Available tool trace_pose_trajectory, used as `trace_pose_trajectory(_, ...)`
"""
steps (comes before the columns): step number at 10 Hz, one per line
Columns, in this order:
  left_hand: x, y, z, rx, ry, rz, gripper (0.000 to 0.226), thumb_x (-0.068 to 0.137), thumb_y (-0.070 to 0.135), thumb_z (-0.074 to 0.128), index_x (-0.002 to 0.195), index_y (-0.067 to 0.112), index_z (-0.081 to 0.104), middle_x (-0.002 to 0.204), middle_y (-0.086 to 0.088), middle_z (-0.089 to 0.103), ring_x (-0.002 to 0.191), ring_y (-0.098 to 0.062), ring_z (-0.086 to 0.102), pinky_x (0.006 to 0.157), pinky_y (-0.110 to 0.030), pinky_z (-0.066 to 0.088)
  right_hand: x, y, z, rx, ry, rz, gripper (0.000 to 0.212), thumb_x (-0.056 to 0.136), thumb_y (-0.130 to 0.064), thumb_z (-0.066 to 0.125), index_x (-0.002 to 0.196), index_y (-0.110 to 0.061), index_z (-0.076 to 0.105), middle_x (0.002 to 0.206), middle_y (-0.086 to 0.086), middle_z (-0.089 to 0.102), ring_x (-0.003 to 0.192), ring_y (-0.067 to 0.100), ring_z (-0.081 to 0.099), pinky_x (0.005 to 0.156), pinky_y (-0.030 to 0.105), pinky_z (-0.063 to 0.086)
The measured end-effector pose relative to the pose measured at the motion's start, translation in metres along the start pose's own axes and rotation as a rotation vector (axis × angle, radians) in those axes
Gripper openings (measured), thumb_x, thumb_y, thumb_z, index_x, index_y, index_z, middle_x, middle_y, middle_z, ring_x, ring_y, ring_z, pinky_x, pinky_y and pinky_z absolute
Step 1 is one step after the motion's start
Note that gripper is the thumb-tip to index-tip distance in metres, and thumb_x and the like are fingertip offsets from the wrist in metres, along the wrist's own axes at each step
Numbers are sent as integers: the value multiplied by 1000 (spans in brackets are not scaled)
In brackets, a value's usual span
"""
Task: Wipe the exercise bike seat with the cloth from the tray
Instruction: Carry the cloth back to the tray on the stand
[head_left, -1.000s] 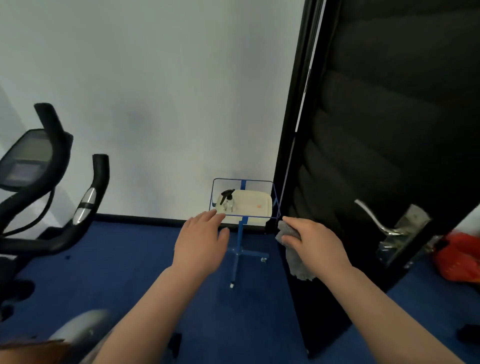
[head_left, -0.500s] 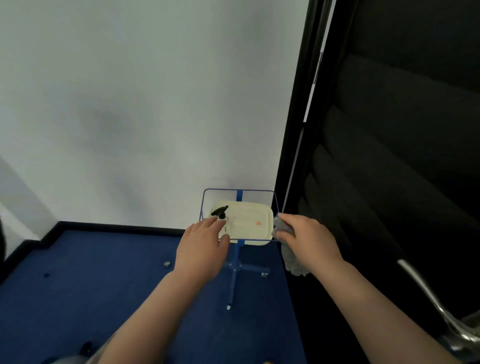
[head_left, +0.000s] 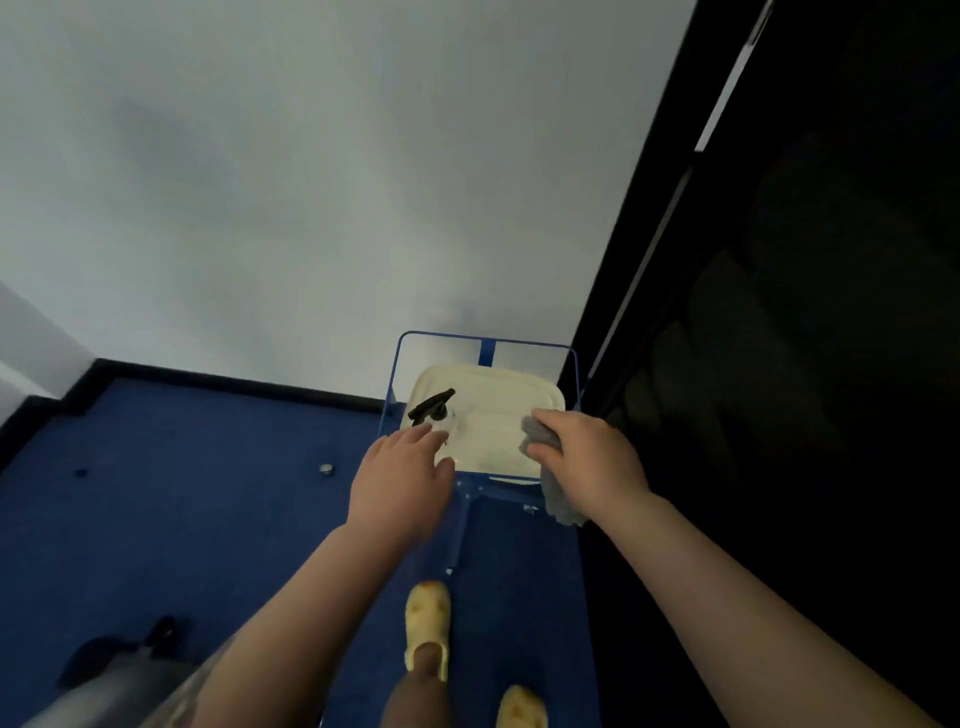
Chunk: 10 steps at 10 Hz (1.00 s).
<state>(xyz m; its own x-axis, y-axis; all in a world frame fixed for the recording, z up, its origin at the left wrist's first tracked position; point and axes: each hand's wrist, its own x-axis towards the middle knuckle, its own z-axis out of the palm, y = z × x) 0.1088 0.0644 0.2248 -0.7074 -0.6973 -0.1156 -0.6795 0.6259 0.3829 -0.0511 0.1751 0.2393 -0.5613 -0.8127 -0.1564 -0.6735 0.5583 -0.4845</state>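
A cream tray (head_left: 524, 389) rests on a small blue wire stand (head_left: 487, 344) against the white wall. My right hand (head_left: 587, 457) holds a grey cloth (head_left: 556, 496) at the tray's right front corner; part of the cloth hangs below the hand. My left hand (head_left: 402, 478) is at the tray's left front edge with its fingers spread, the fingertips right by a clear spray bottle with a black trigger head (head_left: 432, 405). The exercise bike seat is out of view.
A black door (head_left: 779, 364) stands open close on the right of the stand. Blue carpet (head_left: 182, 493) covers the floor, with a small metal piece (head_left: 325, 469) on it. My feet in yellow clogs (head_left: 427, 629) are just before the stand's pole.
The view has swung down and closer to the stand; the bike has left the frame. Both hands have reached forward to the tray, the right one still carrying the cloth.
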Motion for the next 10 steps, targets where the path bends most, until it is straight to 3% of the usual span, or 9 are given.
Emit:
trace_pose_trajectory(2,64,-35,40,-15,-233,25,40,95,27,41,133,18,49,139,-1,49,127,-21,42,106,-32,28,69,28,59,34,-122,87,10,92,-23,57,91,-14,60,98,2,65,91,22,62,78,45,52)
trace_pose_trajectory(3,94,-49,53,-13,-296,42,40,95,27,39,133,19,48,141,-1,47,130,-20,39,108,-32,25,98,42,87,-13,-174,141,18,94,-23,55,104,-11,62,109,4,64,97,23,59,82,43,50)
trace_pose_trajectory(5,131,-72,82,-48,-353,55,39,96,25,38,133,18,48,141,0,46,130,-19,38,107,-30,24,159,64,136,1,-232,179,8,93,-19,54,88,-14,58,100,4,62,92,23,58,71,41,51)
trace_pose_trajectory(6,142,-73,100,-93,-375,64,41,96,26,38,135,20,46,145,1,42,133,-16,35,109,-29,21,181,77,159,-28,-206,220,20,93,-19,53,112,-14,60,110,6,61,99,25,56,75,39,50)
trace_pose_trajectory(7,151,-73,116,-120,-394,70,42,96,27,37,137,23,44,148,3,38,136,-14,32,111,-28,19,195,91,182,-61,-249,293,42,95,-21,50,137,-17,45,131,7,53,116,26,49,86,40,48)
trace_pose_trajectory(8,157,-73,122,-130,-401,78,41,96,27,38,136,24,44,148,4,38,136,-14,32,110,-28,19,198,97,190,-81,-369,366,52,98,-21,46,148,-20,31,150,6,37,133,25,36,99,40,42)
trace_pose_trajectory(10,164,-68,113,-118,-396,99,38,95,25,40,131,20,50,136,1,51,127,-17,41,105,-28,25,187,92,174,-58,-358,327,51,98,-25,47,146,-20,33,151,4,37,131,24,39,100,40,42)
